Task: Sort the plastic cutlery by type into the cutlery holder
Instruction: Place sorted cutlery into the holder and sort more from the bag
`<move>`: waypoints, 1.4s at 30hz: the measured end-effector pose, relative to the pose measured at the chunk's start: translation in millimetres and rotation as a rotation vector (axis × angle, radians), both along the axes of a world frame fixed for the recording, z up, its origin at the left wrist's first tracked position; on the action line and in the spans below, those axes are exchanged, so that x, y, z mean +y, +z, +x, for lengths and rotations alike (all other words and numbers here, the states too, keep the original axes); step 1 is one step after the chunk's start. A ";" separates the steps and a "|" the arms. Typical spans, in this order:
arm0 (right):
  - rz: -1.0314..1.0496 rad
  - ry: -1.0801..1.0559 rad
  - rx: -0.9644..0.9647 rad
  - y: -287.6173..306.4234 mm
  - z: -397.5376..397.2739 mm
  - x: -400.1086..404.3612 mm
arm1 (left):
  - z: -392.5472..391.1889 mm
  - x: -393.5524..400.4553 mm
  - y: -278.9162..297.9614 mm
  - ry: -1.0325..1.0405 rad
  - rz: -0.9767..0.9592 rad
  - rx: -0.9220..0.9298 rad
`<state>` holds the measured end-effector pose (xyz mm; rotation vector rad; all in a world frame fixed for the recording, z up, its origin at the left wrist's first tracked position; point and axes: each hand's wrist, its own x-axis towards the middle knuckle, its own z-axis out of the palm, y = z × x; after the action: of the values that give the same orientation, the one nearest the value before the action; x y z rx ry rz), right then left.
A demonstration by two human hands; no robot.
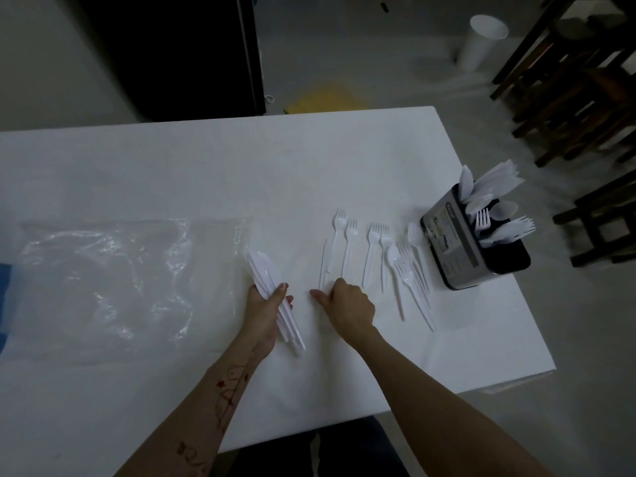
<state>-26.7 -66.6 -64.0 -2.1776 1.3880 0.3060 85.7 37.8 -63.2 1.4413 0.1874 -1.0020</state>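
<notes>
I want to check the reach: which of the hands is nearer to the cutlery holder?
The right hand is nearer. The cutlery holder stands to its right and farther back, with loose forks between. The left hand, gripping a bundle of knives, is farther left.

White table (241,173) carries it all: a clear plastic bag (103,287) flat to the left of the gripping left hand (265,315), loose forks (378,256) spread just right of the right hand (347,304), the cutlery holder (457,249) standing beyond them near the table's right edge.
</notes>
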 end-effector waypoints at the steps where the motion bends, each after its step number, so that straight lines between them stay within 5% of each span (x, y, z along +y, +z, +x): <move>1: 0.024 0.019 0.021 -0.5 2.1 -0.2 | 1.6 2.7 -0.8 -0.005 -0.002 -0.002; 6: 0.008 0.107 -0.014 2.0 2.6 -1.1 | 2.6 9.3 -1.4 -0.007 -0.047 0.043; 11: 0.109 0.210 -0.385 17.0 -18.9 2.3 | -4.2 0.9 11.1 -0.037 -0.080 0.082; 19: -0.099 0.465 -0.376 46.9 -43.9 -1.8 | -14.9 -21.3 31.8 -0.117 -0.129 0.100; 26: -0.129 0.463 -0.414 64.8 -72.6 -24.8 | -35.4 -55.4 44.1 -0.221 -0.137 0.058; 35: -0.286 0.122 -0.564 111.5 -93.5 -159.6 | -59.6 -150.8 82.8 -0.067 -0.207 0.063; 42: -0.350 0.213 -0.400 138.7 -113.1 -260.0 | -73.9 -255.4 124.2 0.062 -0.310 0.023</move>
<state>-139.9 -326.6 74.7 -2.4971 1.0455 -0.3094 11.8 -217.6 61.1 1.1353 0.0878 -0.9519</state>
